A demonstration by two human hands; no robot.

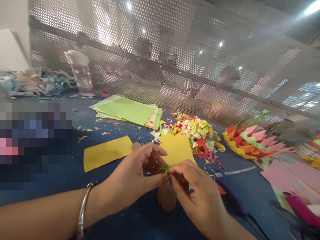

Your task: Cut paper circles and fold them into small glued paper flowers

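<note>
Between my two hands is a small green paper piece (164,169), pinched at the fingertips and partly hidden by them. My left hand (142,170), with a silver bangle (83,208) at its wrist, holds it from the left, thumb below and fingers curled above. The thumb and fingers of my right hand (192,186) close on its right end. A brown rounded piece (167,198) lies just under my hands. Behind them is a yellow paper sheet (176,146), and a yellow strip (107,153) rests to the left.
Green and cream sheets (127,110) are stacked at the back. A pile of folded coloured paper pieces (200,131) sits right of them, then a pointed paper ornament (255,140). Pink sheets (292,176) and a magenta-handled tool (302,210) lie right. A bottle (81,75) stands before the perforated screen (162,50).
</note>
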